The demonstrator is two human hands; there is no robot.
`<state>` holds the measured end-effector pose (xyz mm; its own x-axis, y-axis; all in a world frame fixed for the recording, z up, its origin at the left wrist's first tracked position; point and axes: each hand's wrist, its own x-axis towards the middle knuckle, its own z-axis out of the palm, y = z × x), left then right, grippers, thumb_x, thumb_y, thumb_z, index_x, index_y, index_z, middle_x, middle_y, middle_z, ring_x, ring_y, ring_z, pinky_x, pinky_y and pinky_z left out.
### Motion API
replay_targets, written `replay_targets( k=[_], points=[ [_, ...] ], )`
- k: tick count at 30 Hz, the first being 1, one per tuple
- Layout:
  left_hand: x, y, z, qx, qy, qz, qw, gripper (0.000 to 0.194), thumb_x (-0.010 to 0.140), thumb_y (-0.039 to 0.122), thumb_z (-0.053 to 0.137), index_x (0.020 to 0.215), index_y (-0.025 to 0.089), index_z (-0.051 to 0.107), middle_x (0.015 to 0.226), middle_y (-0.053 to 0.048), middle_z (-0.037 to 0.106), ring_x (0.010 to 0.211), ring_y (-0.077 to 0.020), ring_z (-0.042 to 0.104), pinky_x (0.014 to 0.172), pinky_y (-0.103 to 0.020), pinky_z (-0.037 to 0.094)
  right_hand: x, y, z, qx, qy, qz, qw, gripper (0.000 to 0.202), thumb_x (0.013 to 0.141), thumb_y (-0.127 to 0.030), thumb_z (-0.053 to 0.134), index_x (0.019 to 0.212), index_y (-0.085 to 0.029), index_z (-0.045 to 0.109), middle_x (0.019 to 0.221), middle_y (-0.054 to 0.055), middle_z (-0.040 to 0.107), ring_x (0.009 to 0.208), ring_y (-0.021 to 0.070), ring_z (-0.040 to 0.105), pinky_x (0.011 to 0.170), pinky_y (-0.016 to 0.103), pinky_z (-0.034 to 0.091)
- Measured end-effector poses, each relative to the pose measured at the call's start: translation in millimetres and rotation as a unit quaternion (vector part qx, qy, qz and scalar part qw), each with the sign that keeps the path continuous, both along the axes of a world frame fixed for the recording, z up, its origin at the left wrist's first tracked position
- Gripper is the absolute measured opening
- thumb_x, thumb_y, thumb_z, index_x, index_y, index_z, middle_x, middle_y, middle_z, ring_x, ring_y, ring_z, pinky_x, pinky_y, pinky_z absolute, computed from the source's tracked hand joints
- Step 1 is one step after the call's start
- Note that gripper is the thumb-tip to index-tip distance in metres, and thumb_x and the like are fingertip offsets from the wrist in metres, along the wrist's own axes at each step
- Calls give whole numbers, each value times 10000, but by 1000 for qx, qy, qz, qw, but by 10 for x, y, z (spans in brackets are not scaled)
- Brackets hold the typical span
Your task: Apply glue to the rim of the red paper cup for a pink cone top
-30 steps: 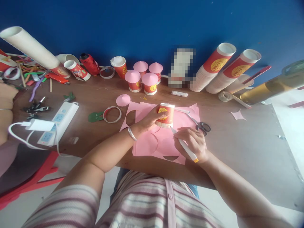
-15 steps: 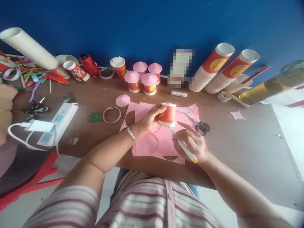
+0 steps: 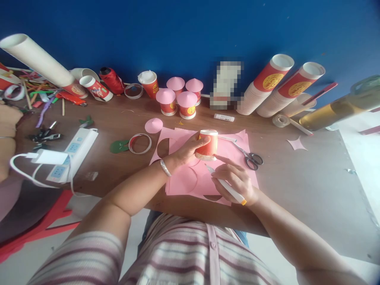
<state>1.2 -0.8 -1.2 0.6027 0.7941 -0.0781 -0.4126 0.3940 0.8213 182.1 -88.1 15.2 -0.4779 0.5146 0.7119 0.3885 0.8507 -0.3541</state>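
My left hand (image 3: 191, 145) is closed around a red paper cup (image 3: 208, 146) with a gold print, its thumb across the side. The cup's wider rim faces down. In my right hand (image 3: 236, 180) is a white craft knife (image 3: 230, 189) with an orange end, its grey tip just below the cup and apart from it. My right index finger stretches to the cup's lower edge. Beneath both hands lie pink paper sheets (image 3: 181, 184) with round outlines and cut-outs. Scissors (image 3: 252, 160) with dark handles rest on the sheets' right side.
Behind stand several cups topped with pink cones (image 3: 187, 99), beside a glue stick (image 3: 224, 117). A loose pink cone (image 3: 154, 125) and a cut ring (image 3: 140, 143) lie left. Stacked cups (image 3: 268, 83) lean at the back right. A power strip (image 3: 74, 154) lies at the left.
The cup in my left hand has tilted and shifted slightly left. The knife tip has dropped left, away from the cup, and my right index finger has moved to the cup's lower edge.
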Motion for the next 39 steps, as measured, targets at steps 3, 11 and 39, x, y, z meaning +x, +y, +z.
replay_targets(
  k=[3, 11, 39],
  points=[
    [-1, -4, 14, 1, 10, -5, 1000, 456, 746, 457, 845, 989, 158, 600, 855, -11, 587, 779, -144, 595, 702, -284, 516, -7, -5, -8, 2, -3, 4, 1000, 281, 861, -30, 620, 1076, -205, 570, 779, -34, 621, 608, 118, 607, 944, 506, 660],
    [-15, 28, -62, 16, 16, 6, 1000, 376, 816, 418, 791, 1007, 145, 618, 889, -19, 586, 781, -119, 547, 687, -240, 451, 27, 26, -42, 45, 3, -74, 996, 299, 845, -30, 632, 1078, -215, 594, 740, -38, 641, 621, 131, 643, 861, 444, 681],
    [-17, 44, -66, 21, 17, 22, 999, 335, 868, 399, 683, 1098, 156, 708, 1035, -84, 699, 962, -216, 641, 854, -333, 495, 19, 25, -83, 19, -4, -53, 998, 306, 857, -33, 642, 1095, -218, 588, 776, -27, 629, 667, 135, 656, 907, 461, 676]
  ],
)
